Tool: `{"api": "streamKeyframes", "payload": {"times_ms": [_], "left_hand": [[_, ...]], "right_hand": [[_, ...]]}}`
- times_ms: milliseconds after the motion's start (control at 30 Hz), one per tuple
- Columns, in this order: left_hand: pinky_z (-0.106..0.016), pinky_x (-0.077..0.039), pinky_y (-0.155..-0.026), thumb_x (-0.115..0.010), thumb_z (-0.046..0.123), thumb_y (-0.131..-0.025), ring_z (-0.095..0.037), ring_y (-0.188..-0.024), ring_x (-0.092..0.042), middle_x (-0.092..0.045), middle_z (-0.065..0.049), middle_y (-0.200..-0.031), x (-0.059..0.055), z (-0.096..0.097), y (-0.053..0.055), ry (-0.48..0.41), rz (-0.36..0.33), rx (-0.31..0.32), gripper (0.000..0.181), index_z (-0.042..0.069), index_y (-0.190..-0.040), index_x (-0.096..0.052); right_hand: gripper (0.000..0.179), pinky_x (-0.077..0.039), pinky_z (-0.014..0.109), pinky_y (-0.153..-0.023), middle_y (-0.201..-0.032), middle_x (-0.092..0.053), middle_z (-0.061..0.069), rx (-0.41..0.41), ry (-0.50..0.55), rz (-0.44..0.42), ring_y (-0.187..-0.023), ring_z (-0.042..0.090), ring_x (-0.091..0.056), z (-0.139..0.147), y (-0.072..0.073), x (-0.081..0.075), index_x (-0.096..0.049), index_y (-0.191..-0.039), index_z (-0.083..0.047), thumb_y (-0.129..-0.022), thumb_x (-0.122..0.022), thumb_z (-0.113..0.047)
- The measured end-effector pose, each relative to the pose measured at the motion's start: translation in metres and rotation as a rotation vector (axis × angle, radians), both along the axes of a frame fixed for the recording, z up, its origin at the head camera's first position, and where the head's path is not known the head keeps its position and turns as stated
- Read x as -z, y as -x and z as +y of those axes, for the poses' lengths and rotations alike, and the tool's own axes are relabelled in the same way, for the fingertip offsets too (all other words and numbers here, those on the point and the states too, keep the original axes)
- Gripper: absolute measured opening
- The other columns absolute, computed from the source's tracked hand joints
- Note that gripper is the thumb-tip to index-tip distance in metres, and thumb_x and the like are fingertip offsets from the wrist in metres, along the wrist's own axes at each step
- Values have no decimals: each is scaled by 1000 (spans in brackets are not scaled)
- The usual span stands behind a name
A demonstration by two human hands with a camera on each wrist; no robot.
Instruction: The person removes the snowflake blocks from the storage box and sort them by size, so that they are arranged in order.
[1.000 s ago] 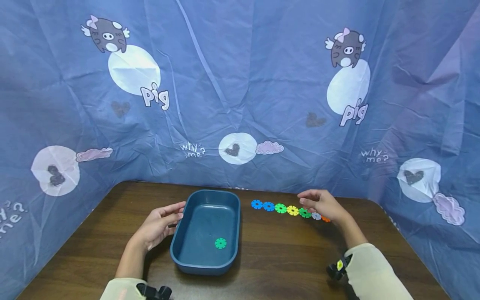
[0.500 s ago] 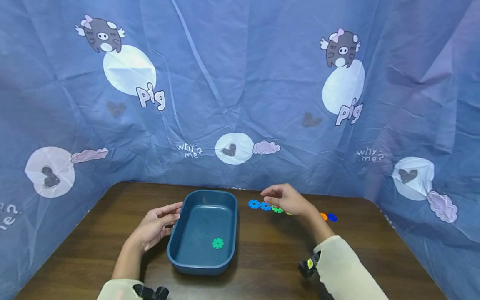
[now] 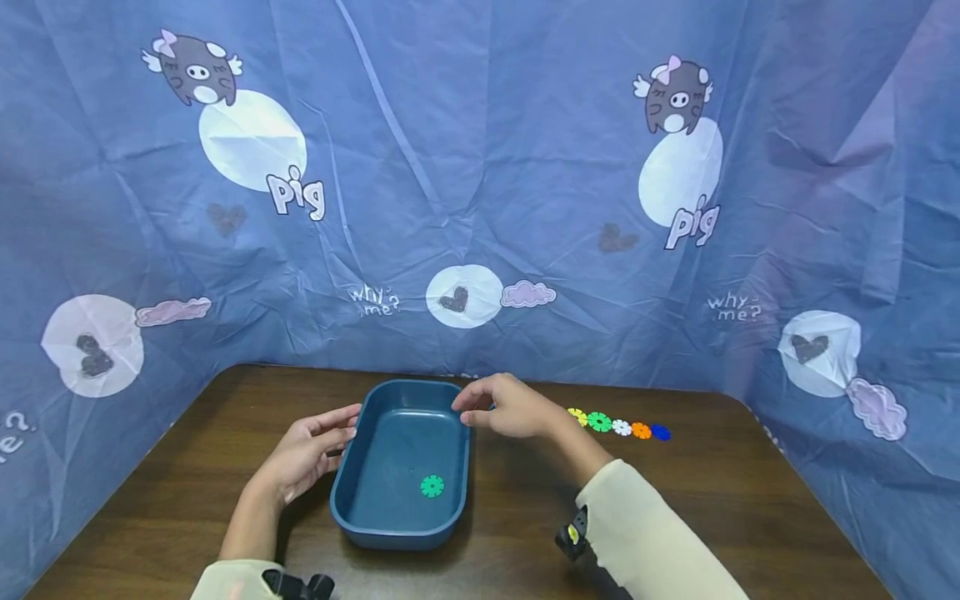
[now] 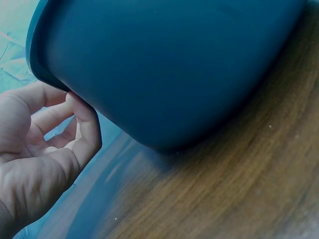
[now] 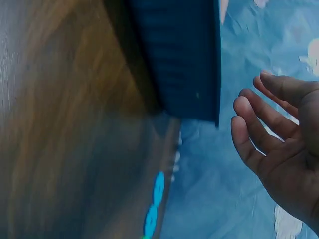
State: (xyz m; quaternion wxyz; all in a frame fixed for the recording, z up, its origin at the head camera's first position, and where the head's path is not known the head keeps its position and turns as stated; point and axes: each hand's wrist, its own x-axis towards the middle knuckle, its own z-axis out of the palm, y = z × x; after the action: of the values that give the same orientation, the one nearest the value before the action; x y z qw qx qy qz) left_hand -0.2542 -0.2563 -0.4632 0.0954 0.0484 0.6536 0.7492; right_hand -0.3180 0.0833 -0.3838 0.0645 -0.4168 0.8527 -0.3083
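Note:
A dark teal rectangular bin stands on the table, with one green notched plastic disc inside. My left hand touches the bin's left outer side, its thumb and fingers just under the rim in the left wrist view. My right hand hovers over the bin's far right rim, fingers loosely bent; the right wrist view shows nothing between them. To its right lies a row of discs, with yellow, green, white, orange and dark blue showing. Light blue discs appear in the right wrist view.
The brown wooden table has a blue curtain with pig prints hanging behind its far edge. Black wrist devices are strapped at both sleeves.
My right hand has moved left, from above the row of discs to the bin's right rim. My left hand keeps its place at the bin. The view has shifted slightly.

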Motion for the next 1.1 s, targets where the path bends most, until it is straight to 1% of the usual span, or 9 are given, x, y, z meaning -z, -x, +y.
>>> {"api": "streamKeyframes", "payload": {"times_ms": [133,233,367,400,500,667,833,1000,1100], "left_hand": [[-36,-57,-88,-60,8,-103,-11,-108,-64,-58,-11,-133,0,0,1,7,3,5,62,-8,-155,-32],[-37,-57,-89,-60,8,-103,-11,-108,-64,-58,-11,-133,0,0,1,12,3,2,61,-8,-155,-33],[-38,-57,-89,-61,8,-102,-12,-108,-64,-59,-11,-133,2,1,2,13,-5,-10,61,-7,-155,-35],[-38,-57,-89,-60,8,-102,-12,-109,-64,-59,-11,-133,2,0,2,16,-2,-5,61,-7,-155,-34],[-38,-57,-89,-61,8,-102,-13,-109,-64,-58,-12,-133,2,0,2,14,-3,-7,61,-7,-155,-35],[-39,-57,-91,-60,9,-103,-12,-110,-63,-57,-13,-135,1,-1,2,23,1,0,61,-7,-155,-33],[-40,-57,-91,-62,10,-102,-13,-111,-63,-57,-13,-136,2,-1,1,34,-10,-7,62,-6,-155,-35],[-40,-57,-91,-62,11,-102,-13,-110,-63,-58,-13,-135,4,-1,2,37,-12,-6,61,-6,-155,-35],[-40,-57,-91,-62,11,-102,-14,-111,-63,-58,-11,-133,4,-2,3,45,-5,-5,61,-6,-155,-36]], "right_hand": [[18,-54,26,-84,-111,-75,-1,-33,-20,2,-94,6,-66,-21,-8,4,-76,-116,-12,-100,-67,-16],[20,-54,23,-83,-113,-75,4,-84,-51,-2,-92,3,-65,-34,-12,10,-76,-117,-10,-100,-67,-15],[22,-53,20,-85,-112,-75,7,-186,-142,30,-94,2,-65,-48,-17,19,-75,-118,-5,-99,-66,-11],[22,-53,19,-85,-112,-75,7,-205,-169,40,-94,2,-65,-51,-18,20,-74,-119,-5,-99,-66,-10],[23,-51,16,-83,-108,-75,3,-233,-250,70,-93,2,-65,-59,-20,23,-75,-118,-6,-96,-68,-7],[28,-49,15,-80,-101,-73,-3,-225,-372,89,-90,3,-63,-69,-19,26,-76,-117,-13,-90,-76,-5],[35,-49,17,-78,-97,-70,-8,-192,-493,80,-87,2,-60,-76,-19,27,-77,-114,-20,-82,-87,-11],[36,-49,17,-74,-92,-69,-12,-164,-559,87,-83,-2,-59,-82,-23,27,-77,-109,-23,-77,-91,-14],[36,-49,17,-73,-89,-69,-12,-152,-578,94,-83,-2,-59,-86,-23,28,-78,-107,-23,-76,-92,-13]]}}
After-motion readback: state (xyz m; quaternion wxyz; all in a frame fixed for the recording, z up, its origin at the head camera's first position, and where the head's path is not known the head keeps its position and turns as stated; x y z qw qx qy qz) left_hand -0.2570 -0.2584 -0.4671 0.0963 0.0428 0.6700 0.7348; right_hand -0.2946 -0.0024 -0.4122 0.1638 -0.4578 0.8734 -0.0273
